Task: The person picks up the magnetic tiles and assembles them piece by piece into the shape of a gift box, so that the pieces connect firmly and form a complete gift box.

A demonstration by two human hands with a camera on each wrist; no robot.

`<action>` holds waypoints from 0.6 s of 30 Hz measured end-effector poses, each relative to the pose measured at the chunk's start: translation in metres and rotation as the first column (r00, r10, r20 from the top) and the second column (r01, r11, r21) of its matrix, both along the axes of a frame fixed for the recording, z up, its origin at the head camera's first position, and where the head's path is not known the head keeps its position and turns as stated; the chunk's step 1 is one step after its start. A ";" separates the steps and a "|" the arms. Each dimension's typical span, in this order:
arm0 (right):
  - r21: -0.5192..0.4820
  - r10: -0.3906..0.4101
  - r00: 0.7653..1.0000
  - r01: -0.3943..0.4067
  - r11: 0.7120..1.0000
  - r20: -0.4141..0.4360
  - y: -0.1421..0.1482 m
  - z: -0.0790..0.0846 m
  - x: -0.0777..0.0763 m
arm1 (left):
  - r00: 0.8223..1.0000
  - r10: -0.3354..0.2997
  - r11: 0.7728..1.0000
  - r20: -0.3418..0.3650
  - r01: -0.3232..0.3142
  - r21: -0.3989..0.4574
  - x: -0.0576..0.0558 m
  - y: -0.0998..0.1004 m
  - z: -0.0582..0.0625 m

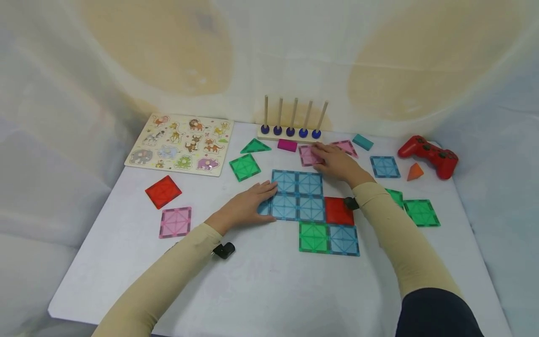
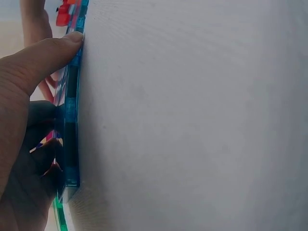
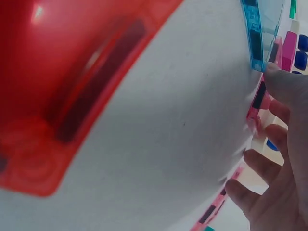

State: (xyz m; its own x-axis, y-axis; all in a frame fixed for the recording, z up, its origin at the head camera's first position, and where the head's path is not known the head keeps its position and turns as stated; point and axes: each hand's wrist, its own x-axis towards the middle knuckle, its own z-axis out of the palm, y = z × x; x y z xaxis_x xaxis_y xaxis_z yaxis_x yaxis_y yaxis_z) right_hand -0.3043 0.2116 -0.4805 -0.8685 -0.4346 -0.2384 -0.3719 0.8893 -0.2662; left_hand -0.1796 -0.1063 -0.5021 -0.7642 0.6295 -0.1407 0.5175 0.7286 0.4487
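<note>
Left hand (image 1: 242,206) pinches a blue tile (image 1: 264,207) between thumb and fingers, just left of the blue four-tile block (image 1: 297,195). Right hand (image 1: 338,164) has fingers spread, slightly bent, over a pink tile (image 1: 307,158) just behind the block's right half; thumb touches its edge, can't tell if gripped. Red tile (image 1: 339,211) right of the block; green tile (image 1: 313,237) in front of its right half. Peg rack (image 1: 283,137) behind block, animal puzzle (image 1: 178,146) behind left, red controller (image 1: 428,156) well to the right, all on white tabletop (image 1: 252,285).
</note>
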 end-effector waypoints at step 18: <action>-0.101 -0.128 0.990 0.133 0.986 0.056 0.008 0.006 0.008 | 1.000 0.011 1.000 0.005 -0.011 0.015 0.000 0.001 0.000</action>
